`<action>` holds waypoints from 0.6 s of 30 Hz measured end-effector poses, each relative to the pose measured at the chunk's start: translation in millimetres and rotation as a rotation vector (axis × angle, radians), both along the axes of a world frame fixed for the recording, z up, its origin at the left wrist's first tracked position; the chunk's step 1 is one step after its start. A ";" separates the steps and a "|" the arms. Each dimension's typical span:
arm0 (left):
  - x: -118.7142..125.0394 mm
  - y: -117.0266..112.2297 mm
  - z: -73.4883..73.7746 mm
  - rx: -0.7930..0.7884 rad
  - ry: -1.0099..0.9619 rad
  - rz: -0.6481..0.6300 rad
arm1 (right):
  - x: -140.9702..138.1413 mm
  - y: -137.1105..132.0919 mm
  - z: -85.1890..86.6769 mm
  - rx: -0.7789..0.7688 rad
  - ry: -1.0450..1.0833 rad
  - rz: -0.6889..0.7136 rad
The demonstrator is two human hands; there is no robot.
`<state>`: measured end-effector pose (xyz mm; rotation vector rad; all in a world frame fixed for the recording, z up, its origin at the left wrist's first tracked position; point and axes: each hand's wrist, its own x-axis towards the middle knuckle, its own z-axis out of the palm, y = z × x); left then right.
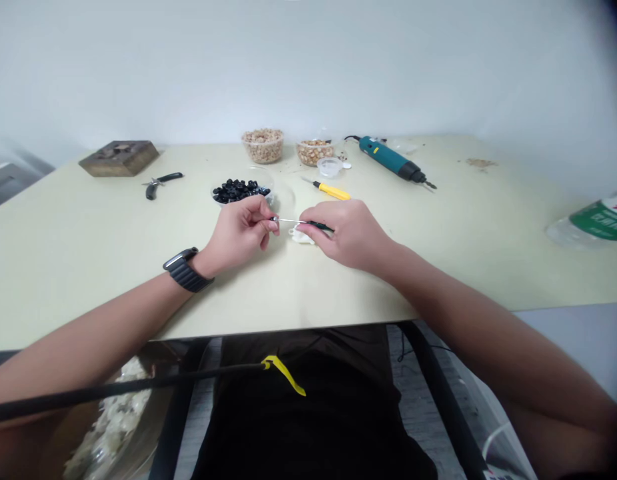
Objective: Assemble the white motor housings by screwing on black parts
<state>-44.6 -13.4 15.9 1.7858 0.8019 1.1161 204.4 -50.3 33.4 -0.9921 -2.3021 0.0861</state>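
Between the thumb and forefinger of my left hand is a small dark piece with a shiny spot, too small to name. My right hand is closed on a slim tool with a dark green handle, perhaps a small screwdriver. Its thin metal shaft points left and reaches the dark piece. A white object lies under my right fingertips, partly hidden. Just behind my left hand, a clear bowl holds many glossy black pieces.
Behind my hands lie a yellow-handled tool, a small clear cup and a teal rotary drill. Two tubs of tan pieces stand farther back. Pliers and a wooden block lie left, a bottle right.
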 end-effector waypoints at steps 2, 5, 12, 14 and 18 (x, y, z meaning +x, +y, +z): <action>0.2 0.4 0.1 -0.005 0.003 -0.009 | 1.0 0.2 -2.0 0.055 -0.070 -0.025; 0.0 1.2 -0.4 -0.014 0.014 -0.012 | 1.8 -0.7 -2.0 0.125 -0.145 -0.050; -0.7 2.3 -2.7 -0.044 0.034 -0.057 | 3.2 0.7 3.6 0.262 -0.197 -0.035; -0.7 2.8 -2.5 -0.052 0.028 -0.068 | 4.1 1.9 3.5 0.250 -0.161 -0.030; -0.2 5.0 0.3 -0.069 -0.014 -0.066 | 4.4 1.3 1.1 0.120 -0.125 -0.058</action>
